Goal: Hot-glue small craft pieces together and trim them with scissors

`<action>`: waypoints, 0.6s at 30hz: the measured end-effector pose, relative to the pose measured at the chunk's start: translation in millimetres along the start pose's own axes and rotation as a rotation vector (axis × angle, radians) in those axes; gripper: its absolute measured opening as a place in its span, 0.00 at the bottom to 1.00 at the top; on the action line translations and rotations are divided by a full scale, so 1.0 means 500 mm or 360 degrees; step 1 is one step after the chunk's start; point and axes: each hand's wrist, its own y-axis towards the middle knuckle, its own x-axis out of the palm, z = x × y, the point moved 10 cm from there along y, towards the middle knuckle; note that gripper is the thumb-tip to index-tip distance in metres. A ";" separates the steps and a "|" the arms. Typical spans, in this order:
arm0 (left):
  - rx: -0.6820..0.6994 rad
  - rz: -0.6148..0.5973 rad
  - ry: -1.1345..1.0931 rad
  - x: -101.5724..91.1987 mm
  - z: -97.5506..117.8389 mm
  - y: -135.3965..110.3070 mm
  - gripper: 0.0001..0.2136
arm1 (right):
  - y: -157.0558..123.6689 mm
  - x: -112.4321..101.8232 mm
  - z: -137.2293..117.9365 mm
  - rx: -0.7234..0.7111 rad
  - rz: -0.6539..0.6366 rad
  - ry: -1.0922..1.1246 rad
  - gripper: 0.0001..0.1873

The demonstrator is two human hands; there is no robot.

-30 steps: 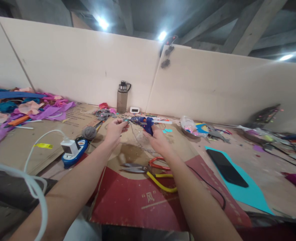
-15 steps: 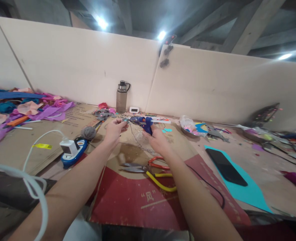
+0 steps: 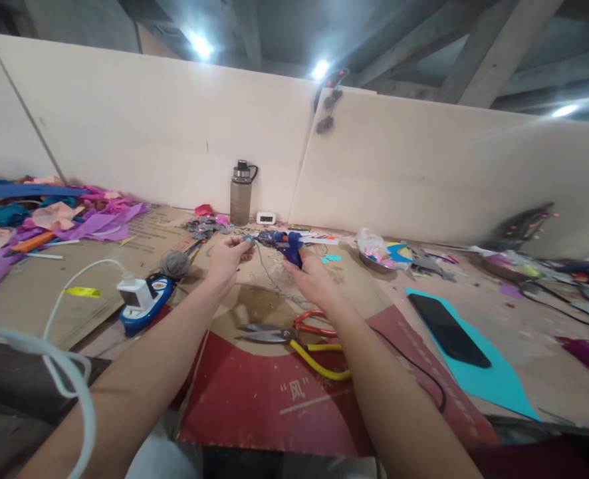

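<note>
My right hand (image 3: 310, 271) is wrapped round the grip of a blue hot glue gun (image 3: 288, 246), its nozzle pointing left. My left hand (image 3: 229, 258) pinches a small teal piece (image 3: 250, 238) close to the nozzle; whether the two touch I cannot tell. A thin grey strand (image 3: 267, 271) hangs down from around the fingertips towards the cardboard. Nearer to me, below both hands, scissors (image 3: 269, 332) with one red and one yellow handle lie with my right forearm partly over them.
A red-and-brown cardboard sheet (image 3: 254, 406) covers the table's middle. To the left are a blue power strip (image 3: 147, 313) and a grey yarn ball (image 3: 175, 263). A bottle (image 3: 240, 196) stands behind. At right, a phone (image 3: 449, 329) rests on teal sheet, beyond it a bowl (image 3: 377, 263).
Both hands hold nearly the same pose, with the glue gun and the teal piece still close together. The whole view has shifted very slightly.
</note>
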 end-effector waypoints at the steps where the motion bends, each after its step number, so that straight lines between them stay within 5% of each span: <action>1: -0.0002 -0.0005 0.0004 0.001 0.000 -0.001 0.15 | 0.000 0.000 0.000 -0.0003 -0.0001 -0.0005 0.16; 9: -0.0098 -0.0015 -0.0092 -0.001 -0.013 0.004 0.11 | 0.002 -0.006 0.008 0.0007 0.0061 0.0132 0.15; 15: -0.0427 -0.0112 -0.0316 0.006 -0.047 0.007 0.04 | 0.003 0.004 0.043 0.0327 0.0028 0.0994 0.13; 18: -0.0424 -0.0089 -0.0218 0.001 -0.047 0.003 0.07 | 0.007 -0.020 0.097 0.0463 0.0205 0.1160 0.15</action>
